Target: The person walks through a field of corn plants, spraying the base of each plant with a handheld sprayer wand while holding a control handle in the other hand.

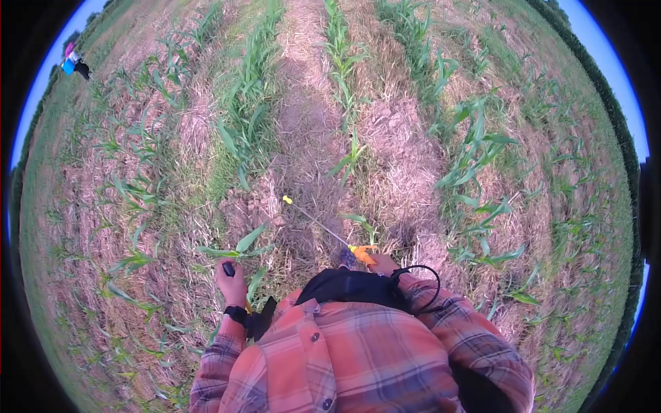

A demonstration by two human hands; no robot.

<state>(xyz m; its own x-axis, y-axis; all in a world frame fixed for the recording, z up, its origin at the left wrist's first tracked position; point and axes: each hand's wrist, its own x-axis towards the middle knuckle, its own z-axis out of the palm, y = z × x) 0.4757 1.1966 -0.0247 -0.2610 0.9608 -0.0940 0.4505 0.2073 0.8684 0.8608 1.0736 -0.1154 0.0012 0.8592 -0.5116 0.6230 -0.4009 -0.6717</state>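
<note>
My right hand [383, 264] is closed at the orange and yellow grip of a spray wand [322, 226], just ahead of my waist. The wand's thin metal tube slants forward and left to a yellow nozzle [287, 199] over the straw-strewn soil. A black hose [435, 277] loops beside my right wrist. Lower left, my left hand [231, 283] is wrapped round a black-ended handle [228, 269]; most of it is hidden by my fingers. A young corn plant [241, 249] stands just beyond that hand.
Rows of young corn [343, 62] run away from me, with a bare strip of straw and soil [303, 131] between two of them. Taller corn [475, 148] grows to the right. Another person [74, 63] is far off at the upper left. Dark trees line the field's edge.
</note>
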